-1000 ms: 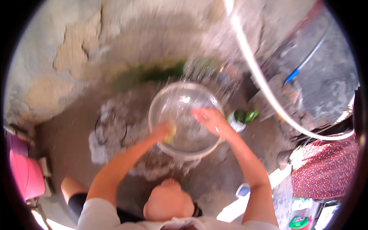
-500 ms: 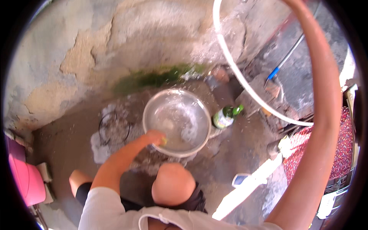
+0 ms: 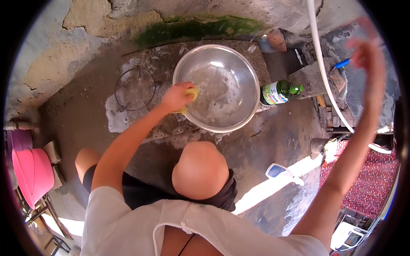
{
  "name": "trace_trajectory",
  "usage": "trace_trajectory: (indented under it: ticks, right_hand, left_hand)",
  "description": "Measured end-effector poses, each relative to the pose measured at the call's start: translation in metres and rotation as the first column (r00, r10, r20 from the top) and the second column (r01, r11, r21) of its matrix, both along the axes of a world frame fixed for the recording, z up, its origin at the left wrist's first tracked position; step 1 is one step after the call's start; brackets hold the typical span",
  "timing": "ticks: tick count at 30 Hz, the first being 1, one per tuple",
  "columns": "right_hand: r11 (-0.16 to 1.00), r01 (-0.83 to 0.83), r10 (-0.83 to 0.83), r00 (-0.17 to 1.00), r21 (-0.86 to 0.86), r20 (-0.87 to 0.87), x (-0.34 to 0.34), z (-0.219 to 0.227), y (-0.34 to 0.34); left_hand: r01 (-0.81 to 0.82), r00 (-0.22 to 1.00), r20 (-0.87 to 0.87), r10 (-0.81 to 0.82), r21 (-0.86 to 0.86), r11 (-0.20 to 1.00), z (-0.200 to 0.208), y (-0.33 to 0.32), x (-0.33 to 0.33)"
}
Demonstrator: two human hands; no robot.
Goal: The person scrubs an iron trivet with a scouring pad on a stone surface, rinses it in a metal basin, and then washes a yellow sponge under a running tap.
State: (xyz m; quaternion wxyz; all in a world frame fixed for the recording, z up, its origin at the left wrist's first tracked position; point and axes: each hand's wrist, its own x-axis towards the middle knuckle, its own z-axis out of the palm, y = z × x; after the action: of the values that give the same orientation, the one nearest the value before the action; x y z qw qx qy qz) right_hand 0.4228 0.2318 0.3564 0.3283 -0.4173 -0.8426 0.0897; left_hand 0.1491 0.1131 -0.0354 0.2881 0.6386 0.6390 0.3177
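My left hand (image 3: 177, 97) is closed on a yellow cloth (image 3: 193, 92) at the left rim of a round metal basin (image 3: 252, 64). A little soapy water and foam lie in the basin, which rests on a wet slab. Raised at the upper right, my right hand (image 3: 364, 53) is blurred by motion. Its fingers look apart, with nothing visible in them. The hand is near a blue-ended pipe (image 3: 342, 63), to the right of a white hose (image 3: 321, 59). Beside the basin on its right, a green bottle (image 3: 275, 92) with a label lies tilted or on its side.
A wire ring (image 3: 136, 88) lies left of the basin. Behind runs a mossy, peeling wall (image 3: 196, 30). Loose bricks and stones (image 3: 311, 79) are at the right. A white-and-blue spray bottle (image 3: 276, 171) lies on the floor. Pink tub (image 3: 34, 173) at far left; red patterned cloth (image 3: 363, 179) at right.
My view has shifted, so the basin appears higher. The right hand, out of frame before, now shows at the upper right. The left hand with the yellow cloth has moved up along the basin's left rim.
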Motion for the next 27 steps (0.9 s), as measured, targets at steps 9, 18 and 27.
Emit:
trace_trajectory:
  ticks: [9, 18, 27]
  right_hand:
    - [0.777, 0.289, 0.055, 0.854, -0.559, 0.517, -0.042, -0.496, -0.001]
    - [0.979, 0.183, -0.118, 0.865, -0.086, 0.488, 0.021, -0.411, 0.041]
    - [0.370, -0.031, -0.597, 0.758, -0.928, -0.263, 0.107, -0.421, 0.047]
  left_hand:
    - [-0.186, 0.867, 0.271, 0.419, -0.604, 0.775, -0.013, -0.025, -0.050]
    - [-0.326, 0.754, 0.357, 0.552, -0.526, 0.785, -0.052, -0.035, -0.011]
    - [-0.341, 0.676, 0.510, 0.532, -0.424, 0.839, -0.061, -0.046, -0.005]
